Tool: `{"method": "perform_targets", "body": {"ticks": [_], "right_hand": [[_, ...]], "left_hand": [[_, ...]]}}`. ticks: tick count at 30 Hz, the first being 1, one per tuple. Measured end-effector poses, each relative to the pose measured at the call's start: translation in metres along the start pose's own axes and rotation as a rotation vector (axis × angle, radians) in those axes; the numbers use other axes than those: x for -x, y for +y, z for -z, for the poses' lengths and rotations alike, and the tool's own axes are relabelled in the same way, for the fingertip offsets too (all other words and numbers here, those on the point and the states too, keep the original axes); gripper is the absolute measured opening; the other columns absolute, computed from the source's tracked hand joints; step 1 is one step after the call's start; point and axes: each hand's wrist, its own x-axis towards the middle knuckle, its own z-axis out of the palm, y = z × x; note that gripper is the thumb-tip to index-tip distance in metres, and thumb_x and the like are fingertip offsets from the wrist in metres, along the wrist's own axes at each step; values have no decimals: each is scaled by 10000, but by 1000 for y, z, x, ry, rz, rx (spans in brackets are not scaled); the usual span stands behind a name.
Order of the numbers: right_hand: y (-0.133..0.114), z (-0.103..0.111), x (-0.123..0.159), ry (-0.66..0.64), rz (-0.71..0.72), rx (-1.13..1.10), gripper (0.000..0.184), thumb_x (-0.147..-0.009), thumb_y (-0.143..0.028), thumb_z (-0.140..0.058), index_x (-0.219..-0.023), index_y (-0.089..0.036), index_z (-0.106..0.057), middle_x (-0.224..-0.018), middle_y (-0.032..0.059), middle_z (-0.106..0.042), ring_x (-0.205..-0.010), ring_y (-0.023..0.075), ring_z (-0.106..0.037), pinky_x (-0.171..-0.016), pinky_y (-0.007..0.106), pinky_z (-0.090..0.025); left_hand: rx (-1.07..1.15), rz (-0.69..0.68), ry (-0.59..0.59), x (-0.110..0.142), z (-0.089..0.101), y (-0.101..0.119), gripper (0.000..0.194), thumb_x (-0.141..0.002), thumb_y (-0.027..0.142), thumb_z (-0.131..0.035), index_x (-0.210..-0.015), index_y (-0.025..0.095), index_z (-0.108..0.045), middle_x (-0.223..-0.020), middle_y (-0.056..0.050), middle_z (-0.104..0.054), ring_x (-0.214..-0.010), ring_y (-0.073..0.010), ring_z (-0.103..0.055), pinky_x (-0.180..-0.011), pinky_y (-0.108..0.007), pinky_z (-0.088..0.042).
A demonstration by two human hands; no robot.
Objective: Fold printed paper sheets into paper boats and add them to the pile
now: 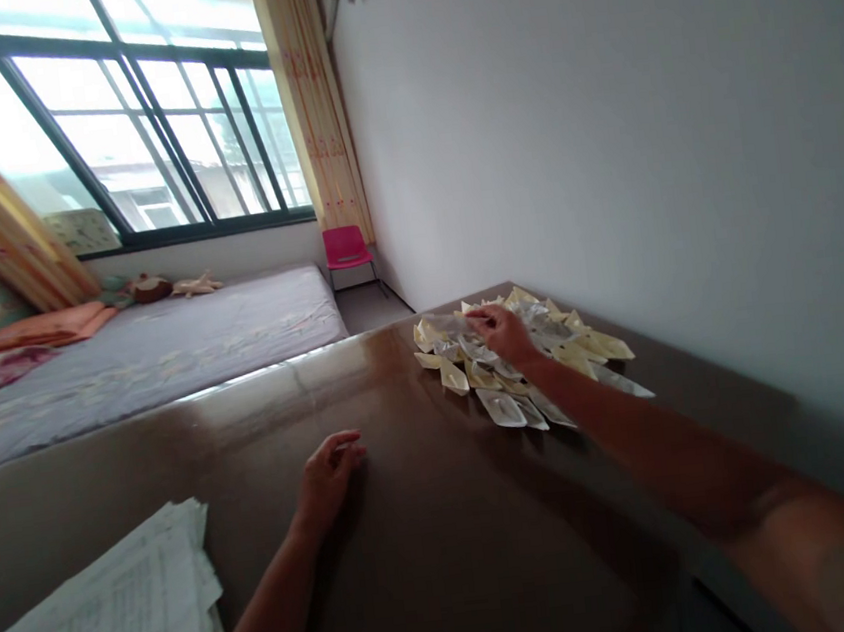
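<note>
My right hand [500, 330] reaches over a heap of folded paper boats [583, 344] at the table's far right. Its fingertips pinch a pale paper boat [447, 325], which looks slightly blurred. Cream and white boats lie close together beneath and around that hand, and my forearm covers part of the heap. Nearer to me, my left hand [328, 479] rests on the brown table [409, 559] with its fingers loosely bent and nothing visible in them. Bare tabletop separates it from the boats.
A stack of printed paper sheets [113, 610] lies at the table's left. Beyond the table stand a bed [242, 325] with soft toys [197, 284] and a pink chair [346, 247]. A white wall [599, 136] runs along the right side.
</note>
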Motion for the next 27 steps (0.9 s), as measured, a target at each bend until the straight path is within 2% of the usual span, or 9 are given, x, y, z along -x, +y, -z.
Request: {"method": "perform_targets", "body": {"ticks": [3, 7, 10, 12, 16, 19, 21, 24, 27], "right_hand": [[34, 49, -11, 110, -102, 150, 240, -843, -252, -535, -979, -113, -674, -1007, 147, -683, -903, 228, -620, -847, 362, -461], [45, 66, -8, 70, -81, 258, 234, -790, -233, -610, -985, -120, -672, -1050, 166, -676, -957, 264, -612, -890, 387, -435], [23, 52, 1, 21, 24, 264, 296, -863, -210, -502, -1110, -117, -635, -1167, 166, -634, -1007, 240, -599, -918, 361, -420], [1, 34, 14, -90, 115, 231, 268, -859, -204, -513, -1078, -156, -659, -1096, 110, -675, -932, 205, -627, -862, 311, -449], [-39, -4, 61, -443, 403, 192, 245, -889, -237, -499, -1059, -220, -675, -1042, 48, -701, -867, 182, -651, -771, 279, -465], [-52, -25, 96, -644, 568, 214, 255, -925, -259, -447, -1044, -242, -672, -1029, 35, -701, -871, 183, -660, -745, 271, -457], [-54, -35, 110, -763, 629, 199, 267, -940, -273, -423, -1060, -246, -661, -1026, 35, -699, -870, 180, -663, -737, 265, -454], [-56, -50, 120, -887, 680, 185, 278, -946, -274, -408, -1063, -244, -658, -1008, 38, -698, -879, 183, -662, -748, 264, -448], [-61, -61, 123, -952, 712, 176, 277, -936, -253, -413, -1065, -243, -658, -998, 41, -694, -877, 180, -658, -746, 259, -440]], "left_hand": [[-69, -31, -6, 1, -3, 0, 442, -723, 524, -606, -979, 167, -657, -760, -67, -735, -709, -220, -682, -707, -357, -524], [-76, -25, -16, -1, -1, 9, 466, -686, 533, -613, -951, 152, -658, -718, -72, -722, -696, -227, -689, -653, -342, -533], [-112, -35, -9, -6, 12, 24, 498, -671, 563, -600, -940, 146, -649, -859, -102, -719, -816, -248, -698, -657, -329, -542], [-171, -40, -8, -9, 31, 35, 512, -695, 564, -569, -982, 147, -644, -978, -117, -705, -876, -242, -690, -698, -327, -542], [-356, 7, -80, 0, 94, 51, 512, -679, 554, -591, -996, 160, -673, -953, -90, -717, -924, -246, -665, -781, -330, -518], [-497, 121, -169, 31, 149, 50, 464, -638, 534, -645, -945, 193, -707, -930, -55, -725, -907, -245, -654, -825, -329, -495], [-565, 219, -211, 60, 175, 45, 457, -570, 507, -714, -912, 203, -718, -942, -53, -725, -926, -269, -645, -868, -353, -475], [-698, 302, -293, 97, 191, 38, 618, -491, 479, -782, -1039, 211, -684, -1140, -76, -673, -1097, -315, -577, -990, -397, -398], [-876, 309, -397, 117, 188, 37, 833, -527, 484, -777, -1274, 204, -537, -1357, -111, -527, -1250, -329, -466, -1062, -413, -328]]}}
